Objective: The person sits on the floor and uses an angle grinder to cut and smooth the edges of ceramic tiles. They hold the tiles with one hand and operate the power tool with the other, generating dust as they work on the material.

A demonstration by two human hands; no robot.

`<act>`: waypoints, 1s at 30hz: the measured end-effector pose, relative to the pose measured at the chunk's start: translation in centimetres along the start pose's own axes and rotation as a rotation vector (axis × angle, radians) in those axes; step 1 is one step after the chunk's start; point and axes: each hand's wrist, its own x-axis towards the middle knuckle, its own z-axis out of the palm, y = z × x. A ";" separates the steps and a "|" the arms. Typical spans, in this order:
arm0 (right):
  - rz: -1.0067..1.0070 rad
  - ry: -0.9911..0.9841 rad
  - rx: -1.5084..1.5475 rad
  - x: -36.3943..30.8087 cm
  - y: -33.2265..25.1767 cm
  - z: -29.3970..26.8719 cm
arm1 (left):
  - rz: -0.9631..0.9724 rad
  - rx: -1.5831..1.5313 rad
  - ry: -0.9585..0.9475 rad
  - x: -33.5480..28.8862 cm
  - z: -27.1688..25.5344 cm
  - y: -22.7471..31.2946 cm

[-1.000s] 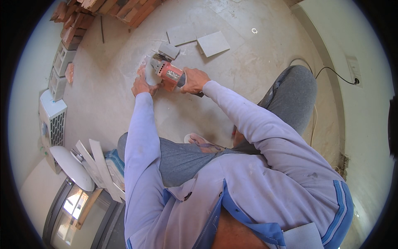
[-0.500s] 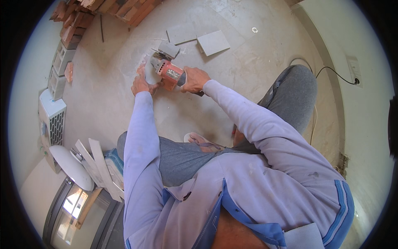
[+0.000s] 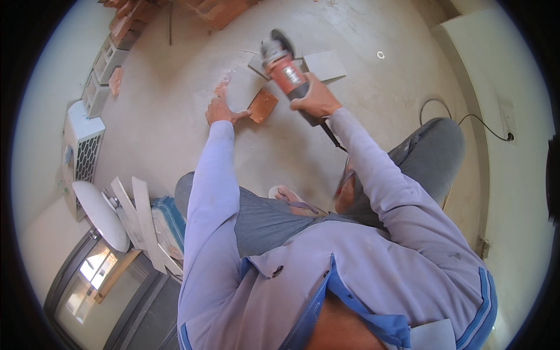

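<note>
1. Grinder [image 3: 290, 74]: raised above and to the right of the brick [image 3: 264, 106], apart from it, its disc [image 3: 283, 42] blurred at the far end.
2. Right hand [image 3: 318, 98]: right of the brick, fingers wrapped around the grinder's dark grip; the cord [image 3: 332, 137] trails down from there.
3. Left hand [image 3: 221, 111]: left of the brick, fingers spread rather than clenched, thumb at the brick's near left edge.
4. Brick: flat on the floor [image 3: 251, 154].
5. Tile [image 3: 326, 65]: on the floor, beyond the brick and to its right.
6. Brick pile [image 3: 219, 13]: well beyond the brick.
</note>
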 end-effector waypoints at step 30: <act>-0.045 -0.128 0.897 -1.9 -11.1 -13.4 | -0.412 -2.021 -0.567 -2.1 2.0 -4.7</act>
